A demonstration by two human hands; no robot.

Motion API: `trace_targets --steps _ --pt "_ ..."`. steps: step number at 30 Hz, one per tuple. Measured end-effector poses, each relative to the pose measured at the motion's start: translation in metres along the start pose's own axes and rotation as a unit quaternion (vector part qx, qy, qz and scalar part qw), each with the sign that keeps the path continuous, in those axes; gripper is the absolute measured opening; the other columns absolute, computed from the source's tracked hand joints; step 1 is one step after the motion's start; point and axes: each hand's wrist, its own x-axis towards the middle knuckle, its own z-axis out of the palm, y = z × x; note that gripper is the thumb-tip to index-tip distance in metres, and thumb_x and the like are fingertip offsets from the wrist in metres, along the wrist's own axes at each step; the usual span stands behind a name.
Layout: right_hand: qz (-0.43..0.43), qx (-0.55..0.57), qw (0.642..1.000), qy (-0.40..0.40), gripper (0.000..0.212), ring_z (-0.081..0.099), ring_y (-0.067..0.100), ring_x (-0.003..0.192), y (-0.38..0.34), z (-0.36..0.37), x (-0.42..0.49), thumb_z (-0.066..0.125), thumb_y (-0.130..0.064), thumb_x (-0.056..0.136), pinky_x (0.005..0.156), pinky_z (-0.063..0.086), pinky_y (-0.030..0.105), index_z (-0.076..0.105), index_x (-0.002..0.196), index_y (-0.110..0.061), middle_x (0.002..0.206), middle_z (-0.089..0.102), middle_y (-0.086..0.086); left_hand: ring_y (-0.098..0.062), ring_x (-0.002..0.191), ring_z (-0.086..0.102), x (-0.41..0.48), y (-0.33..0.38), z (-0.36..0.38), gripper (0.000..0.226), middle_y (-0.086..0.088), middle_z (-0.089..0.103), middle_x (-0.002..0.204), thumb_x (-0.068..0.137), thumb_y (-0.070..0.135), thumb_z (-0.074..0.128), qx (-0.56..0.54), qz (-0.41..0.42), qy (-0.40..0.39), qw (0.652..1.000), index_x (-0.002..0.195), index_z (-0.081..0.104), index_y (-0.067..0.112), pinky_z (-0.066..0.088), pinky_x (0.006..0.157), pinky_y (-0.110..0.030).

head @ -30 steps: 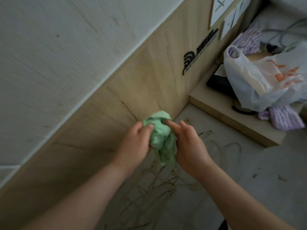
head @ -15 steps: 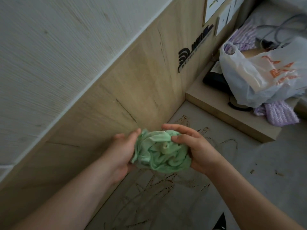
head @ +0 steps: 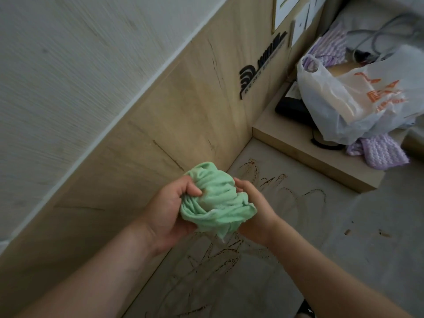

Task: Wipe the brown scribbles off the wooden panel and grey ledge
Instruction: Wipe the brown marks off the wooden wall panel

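Note:
A bunched green cloth point(head: 215, 198) is held in the air between both hands, above the grey ledge point(head: 321, 237). My left hand point(head: 169, 210) grips its left side with thumb and fingers curled into the folds. My right hand point(head: 254, 214) cups and grips its right side from below. Brown scribbles point(head: 220, 255) run across the ledge under the hands, and further brown scribbles point(head: 263, 177) lie toward the corner. The wooden panel point(head: 174, 125) rises on the left with thin dark streaks on it.
A low wooden shelf point(head: 305, 152) at the right carries a white plastic bag point(head: 348, 104), a purple knitted cloth point(head: 380, 154) and a black flat object point(head: 291, 109). A black logo point(head: 250, 76) and white papers point(head: 289, 10) are on the panel. Pale wall point(head: 68, 53) stands above.
The cloth went from hanging loosely between fingertips to a bunched wad gripped by both hands. The hands have turned and the view has shifted slightly.

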Motion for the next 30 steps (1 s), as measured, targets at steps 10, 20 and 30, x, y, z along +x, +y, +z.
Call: trace_targets --steps 10,20,30 --pt "-0.015 0.231 0.969 -0.083 0.065 0.051 0.041 0.139 0.015 0.024 -0.012 0.043 -0.055 0.1 0.12 0.029 0.061 0.052 0.151 -0.016 0.153 0.051 0.021 -0.013 0.082 0.06 0.011 0.006 0.009 0.037 0.004 0.059 0.094 0.091 0.047 0.061 0.713 0.031 0.236 0.66 0.109 0.045 0.019 0.045 0.057 -0.029" --pt "-0.292 0.183 0.931 0.123 0.051 0.069 0.026 0.114 -0.108 0.072 0.003 0.035 -0.038 0.102 0.095 0.057 0.038 0.069 0.129 -0.012 0.12 0.074 0.009 -0.042 0.118 0.056 -0.025 0.119 0.014 0.027 -0.02 0.063 0.113 0.082 0.018 0.053 0.839 0.42 0.241 0.247 0.103 0.063 0.005 0.031 0.119 -0.056" --pt "-0.495 -0.292 0.767 0.286 0.061 0.001 0.007 0.158 -0.103 0.125 0.104 0.029 -0.035 0.113 0.107 -0.001 -0.002 -0.001 0.166 -0.03 0.173 -0.001 -0.006 -0.044 0.157 0.007 -0.034 0.098 -0.041 0.081 -0.032 0.006 0.167 0.097 0.036 0.04 0.905 0.326 0.234 0.138 0.16 0.015 -0.008 0.013 0.127 -0.057"
